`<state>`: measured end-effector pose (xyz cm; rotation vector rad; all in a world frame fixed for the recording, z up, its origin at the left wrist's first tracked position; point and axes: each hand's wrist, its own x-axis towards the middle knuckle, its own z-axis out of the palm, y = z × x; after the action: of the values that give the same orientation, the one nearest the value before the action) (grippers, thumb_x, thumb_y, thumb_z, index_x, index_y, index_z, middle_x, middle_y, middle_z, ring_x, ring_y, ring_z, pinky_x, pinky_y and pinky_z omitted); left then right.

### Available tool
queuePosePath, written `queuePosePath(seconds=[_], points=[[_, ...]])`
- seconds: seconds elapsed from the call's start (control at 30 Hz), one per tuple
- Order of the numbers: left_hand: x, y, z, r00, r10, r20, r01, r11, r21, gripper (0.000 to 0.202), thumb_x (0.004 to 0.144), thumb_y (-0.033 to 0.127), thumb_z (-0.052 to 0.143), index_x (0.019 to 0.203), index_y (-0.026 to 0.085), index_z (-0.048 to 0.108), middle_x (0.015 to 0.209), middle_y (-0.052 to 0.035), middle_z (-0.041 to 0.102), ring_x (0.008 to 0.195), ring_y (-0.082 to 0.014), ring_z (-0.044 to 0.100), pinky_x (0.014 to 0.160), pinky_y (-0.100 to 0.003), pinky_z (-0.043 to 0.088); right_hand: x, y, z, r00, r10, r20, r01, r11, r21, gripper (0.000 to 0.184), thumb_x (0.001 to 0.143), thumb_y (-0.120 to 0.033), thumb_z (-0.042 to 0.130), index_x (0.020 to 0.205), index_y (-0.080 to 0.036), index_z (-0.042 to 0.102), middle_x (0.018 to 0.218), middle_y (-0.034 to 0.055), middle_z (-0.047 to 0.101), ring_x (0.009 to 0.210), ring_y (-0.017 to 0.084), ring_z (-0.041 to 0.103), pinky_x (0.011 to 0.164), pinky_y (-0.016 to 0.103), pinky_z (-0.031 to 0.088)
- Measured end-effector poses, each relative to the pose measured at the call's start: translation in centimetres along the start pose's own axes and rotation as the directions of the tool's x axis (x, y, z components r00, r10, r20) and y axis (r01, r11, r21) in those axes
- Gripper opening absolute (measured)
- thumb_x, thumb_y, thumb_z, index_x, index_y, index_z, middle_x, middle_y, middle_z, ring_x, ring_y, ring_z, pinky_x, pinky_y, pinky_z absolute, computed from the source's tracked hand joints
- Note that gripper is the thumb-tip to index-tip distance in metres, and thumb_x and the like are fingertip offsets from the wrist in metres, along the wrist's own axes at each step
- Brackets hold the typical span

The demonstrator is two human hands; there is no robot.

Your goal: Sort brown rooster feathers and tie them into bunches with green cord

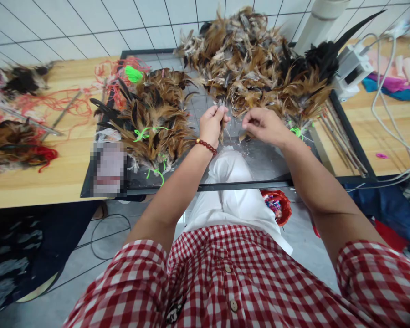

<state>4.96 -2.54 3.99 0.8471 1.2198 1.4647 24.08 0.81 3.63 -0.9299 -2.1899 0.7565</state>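
Note:
My left hand (pixel 212 122), with a dark red bead bracelet at its wrist, is closed on a few brown feathers (pixel 222 132) whose ends show at the fist. A short way to the right, my right hand (pixel 263 126) has its fingers curled in a pinch; a small brown tuft shows just below them, and what they hold is too small to make out. Both hands are above the glass-topped tray (pixel 259 157) with a dark frame. Behind them rises a big heap of brown and black feathers (pixel 246 59). Left of my left hand lies a second feather pile (pixel 157 114).
Bright green string (pixel 134 74) and pink-red strands (pixel 114 73) lie at the left. Thin sticks (pixel 343 136) rest at the tray's right side. A white power block (pixel 355 68) with cables stands at the right. Below the table sits a red basket (pixel 285 207).

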Motion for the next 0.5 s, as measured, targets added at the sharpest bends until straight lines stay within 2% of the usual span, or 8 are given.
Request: queuePosePath(seconds=[0.1, 0.17, 0.23, 0.3, 0.37, 0.43, 0.5], points=[[-0.3, -0.3, 0.5, 0.999, 0.015, 0.049, -0.013, 0.999, -0.031, 0.026, 0.092, 0.035, 0.079, 0.075, 0.021, 0.065, 0.068, 0.0030, 0.066, 0.068, -0.0087, 0.067, 0.070, -0.021, 0.053, 0.5, -0.5, 1.4, 0.976, 0.103, -0.190, -0.056, 0.970, 0.235, 0.044, 0.092, -0.069, 0.069, 0.087, -0.026, 0.067, 0.077, 0.0021, 0.065, 0.072, 0.018, 0.059, 0.069, 0.034, 0.050], [-0.6, -0.3, 0.7, 0.997, 0.008, 0.071, -0.003, 0.998, -0.069, 0.026, 0.092, 0.034, 0.079, 0.075, 0.020, 0.065, 0.071, 0.0024, 0.069, 0.069, -0.0082, 0.067, 0.072, -0.021, 0.055, 0.8, -0.6, 1.8, 0.961, 0.136, -0.240, -0.057, 0.949, 0.311, 0.049, 0.092, -0.075, 0.066, 0.087, -0.026, 0.067, 0.076, 0.0022, 0.065, 0.070, 0.017, 0.058, 0.066, 0.034, 0.051], [-0.7, -0.1, 0.9, 0.998, -0.009, 0.065, 0.015, 0.995, -0.097, 0.026, 0.093, 0.033, 0.079, 0.075, 0.020, 0.065, 0.071, 0.0025, 0.069, 0.067, -0.0072, 0.065, 0.071, -0.020, 0.055, 0.8, -0.7, 1.4, 0.966, 0.109, -0.233, -0.036, 0.955, 0.294, 0.049, 0.090, -0.075, 0.068, 0.087, -0.026, 0.069, 0.077, 0.0026, 0.067, 0.070, 0.018, 0.059, 0.067, 0.034, 0.052], [-0.6, 0.0, 0.7, 0.999, -0.018, 0.033, 0.022, 0.994, -0.103, 0.026, 0.094, 0.034, 0.078, 0.076, 0.020, 0.065, 0.071, 0.0027, 0.068, 0.065, -0.0064, 0.064, 0.071, -0.019, 0.055, 0.5, -0.5, 0.3, 0.989, 0.018, -0.150, 0.012, 0.981, 0.194, 0.043, 0.086, -0.069, 0.076, 0.086, -0.026, 0.073, 0.081, 0.0031, 0.069, 0.076, 0.019, 0.062, 0.074, 0.036, 0.054], [-0.5, 0.1, 0.5, 1.000, -0.026, 0.004, 0.026, 0.996, -0.091, 0.026, 0.094, 0.035, 0.077, 0.077, 0.020, 0.065, 0.071, 0.0029, 0.068, 0.065, -0.0062, 0.063, 0.071, -0.019, 0.055, 0.0, -0.2, -0.8, 0.997, -0.073, 0.002, 0.073, 0.996, 0.052, 0.033, 0.081, -0.057, 0.083, 0.086, -0.026, 0.077, 0.086, 0.0038, 0.072, 0.084, 0.022, 0.064, 0.083, 0.039, 0.054], [-0.3, 0.1, 0.3, 0.999, -0.033, -0.002, 0.032, 0.997, -0.073, 0.026, 0.095, 0.035, 0.076, 0.078, 0.020, 0.065, 0.072, 0.0027, 0.068, 0.067, -0.0067, 0.065, 0.072, -0.020, 0.055, -0.4, 0.1, -1.5, 0.985, -0.096, 0.145, 0.107, 0.992, -0.064, 0.018, 0.080, -0.043, 0.083, 0.085, -0.026, 0.079, 0.088, 0.0047, 0.072, 0.087, 0.024, 0.065, 0.086, 0.041, 0.052], [-0.2, -0.1, 0.1, 1.000, -0.029, 0.010, 0.029, 0.998, -0.057, 0.026, 0.095, 0.036, 0.076, 0.078, 0.020, 0.065, 0.074, 0.0023, 0.068, 0.069, -0.0074, 0.066, 0.073, -0.021, 0.055, -0.6, 0.3, -1.4, 0.970, -0.074, 0.231, 0.108, 0.985, -0.136, 0.007, 0.081, -0.031, 0.077, 0.080, -0.024, 0.078, 0.087, 0.0059, 0.071, 0.086, 0.025, 0.065, 0.086, 0.041, 0.051]])
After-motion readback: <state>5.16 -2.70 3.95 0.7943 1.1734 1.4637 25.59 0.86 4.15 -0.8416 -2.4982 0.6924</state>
